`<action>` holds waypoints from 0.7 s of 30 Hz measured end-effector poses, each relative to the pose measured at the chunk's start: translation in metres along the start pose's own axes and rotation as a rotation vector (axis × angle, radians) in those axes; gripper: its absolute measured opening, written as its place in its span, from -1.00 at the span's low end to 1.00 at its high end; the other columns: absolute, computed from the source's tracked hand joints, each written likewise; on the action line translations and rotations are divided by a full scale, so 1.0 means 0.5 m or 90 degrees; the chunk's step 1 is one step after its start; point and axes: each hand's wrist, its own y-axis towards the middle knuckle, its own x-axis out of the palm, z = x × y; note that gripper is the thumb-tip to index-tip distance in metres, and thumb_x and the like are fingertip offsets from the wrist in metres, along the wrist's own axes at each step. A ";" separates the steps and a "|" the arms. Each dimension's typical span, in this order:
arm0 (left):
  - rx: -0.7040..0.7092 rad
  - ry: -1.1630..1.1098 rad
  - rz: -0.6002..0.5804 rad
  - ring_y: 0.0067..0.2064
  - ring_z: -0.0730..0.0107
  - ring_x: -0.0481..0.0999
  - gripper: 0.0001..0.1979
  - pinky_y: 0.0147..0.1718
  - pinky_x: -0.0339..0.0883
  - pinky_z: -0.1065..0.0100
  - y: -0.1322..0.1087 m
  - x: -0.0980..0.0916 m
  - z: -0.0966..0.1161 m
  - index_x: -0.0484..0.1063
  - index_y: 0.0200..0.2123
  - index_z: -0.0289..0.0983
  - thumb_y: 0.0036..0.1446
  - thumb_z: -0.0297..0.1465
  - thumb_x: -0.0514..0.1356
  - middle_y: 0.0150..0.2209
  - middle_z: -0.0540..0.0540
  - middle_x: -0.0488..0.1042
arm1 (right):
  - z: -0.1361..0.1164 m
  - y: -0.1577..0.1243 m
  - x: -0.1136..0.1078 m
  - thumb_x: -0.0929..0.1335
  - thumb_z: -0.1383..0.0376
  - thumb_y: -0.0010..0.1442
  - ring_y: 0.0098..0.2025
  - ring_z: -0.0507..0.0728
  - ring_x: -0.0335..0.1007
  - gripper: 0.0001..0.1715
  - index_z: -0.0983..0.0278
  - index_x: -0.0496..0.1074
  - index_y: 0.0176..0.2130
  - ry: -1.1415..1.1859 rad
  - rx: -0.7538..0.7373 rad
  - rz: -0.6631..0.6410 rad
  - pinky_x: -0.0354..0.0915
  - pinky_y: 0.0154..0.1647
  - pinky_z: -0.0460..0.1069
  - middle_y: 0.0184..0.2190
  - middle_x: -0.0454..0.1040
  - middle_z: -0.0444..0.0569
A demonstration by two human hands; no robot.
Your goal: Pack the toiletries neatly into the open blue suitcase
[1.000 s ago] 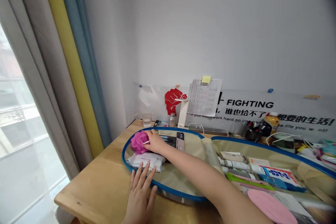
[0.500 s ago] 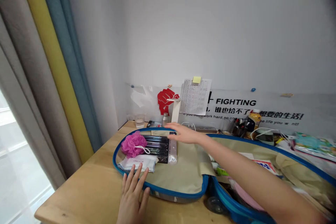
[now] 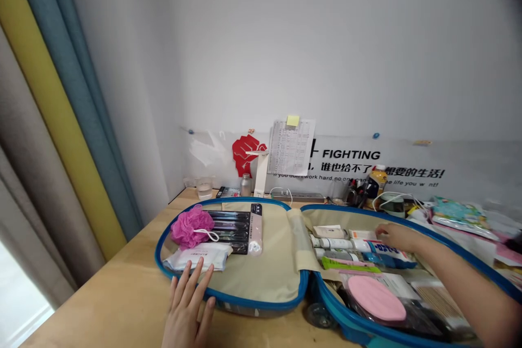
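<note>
Our left hand [image 3: 185, 304] lies at the near edge of an open, blue-rimmed travel case with a beige fabric lining [image 3: 261, 277], its fingers spread apart and pinching nothing. The fingertips sit on or just over the blue rim. Just beyond them lies a flat white packet of wipes [image 3: 196, 259], and farther past the fingers sit a pink mesh bath puff [image 3: 191, 227], a black pack of toothbrushes [image 3: 228, 231] and a slim, pale cylindrical sleeve [image 3: 255, 235].

Our right hand [image 3: 397, 236] reaches over the other half of the case, its fingers pressed loosely together and curled downward. We cannot tell whether they pinch anything. Just below the fingertips lies a white-and-blue carton [image 3: 391, 254], with white squeeze tubes [image 3: 338, 243] to the left of the fingers. Nearer to us than those fingers are a flat green-and-yellow packet [image 3: 350, 264] and a round pink pad in clear plastic [image 3: 375, 297].

Left of the left fingers, a light wooden table [image 3: 101, 299] bears the case. Far beyond the right fingers, near the wall, stands a plastic bottle of orange drink [image 3: 377, 182].
</note>
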 end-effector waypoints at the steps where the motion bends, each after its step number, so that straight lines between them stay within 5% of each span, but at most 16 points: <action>1: 0.000 -0.001 0.002 0.40 0.20 -0.05 -0.37 0.34 -0.20 0.03 0.001 -0.001 0.001 -0.01 0.36 -0.07 0.25 -0.42 0.04 0.33 -0.07 0.19 | 0.009 0.001 0.008 0.33 0.17 0.27 -0.24 0.02 0.44 -0.76 0.32 0.44 -0.22 -0.015 0.001 -0.034 0.39 -0.14 0.04 -0.26 0.49 -0.08; 6: 0.003 -0.002 0.010 0.41 0.22 -0.07 -0.36 0.35 -0.23 0.05 0.005 -0.003 0.004 -0.01 0.36 -0.07 0.24 -0.44 0.03 0.33 -0.06 0.17 | 0.026 0.015 0.024 0.34 0.18 0.26 -0.26 0.02 0.43 -0.75 0.33 0.43 -0.21 -0.066 -0.001 -0.132 0.40 -0.17 0.03 -0.27 0.48 -0.09; 16: -0.006 0.012 -0.004 0.39 0.19 0.00 -0.39 0.33 -0.14 0.04 0.000 0.000 -0.001 0.03 0.35 -0.06 0.25 -0.42 0.04 0.31 -0.06 0.23 | 0.017 0.012 0.011 0.36 0.15 0.24 -0.12 0.08 0.42 -0.74 0.32 0.44 -0.27 -0.171 -0.025 -0.133 0.34 -0.03 0.10 -0.21 0.48 -0.06; 21: -0.023 0.010 -0.018 0.37 0.14 0.06 -0.40 0.31 -0.08 -0.02 -0.003 0.002 -0.002 0.04 0.34 -0.05 0.25 -0.40 0.02 0.30 -0.07 0.24 | 0.027 0.012 0.021 0.35 0.16 0.24 -0.25 0.03 0.42 -0.74 0.32 0.43 -0.35 -0.152 -0.026 -0.135 0.34 -0.11 0.05 -0.34 0.48 -0.12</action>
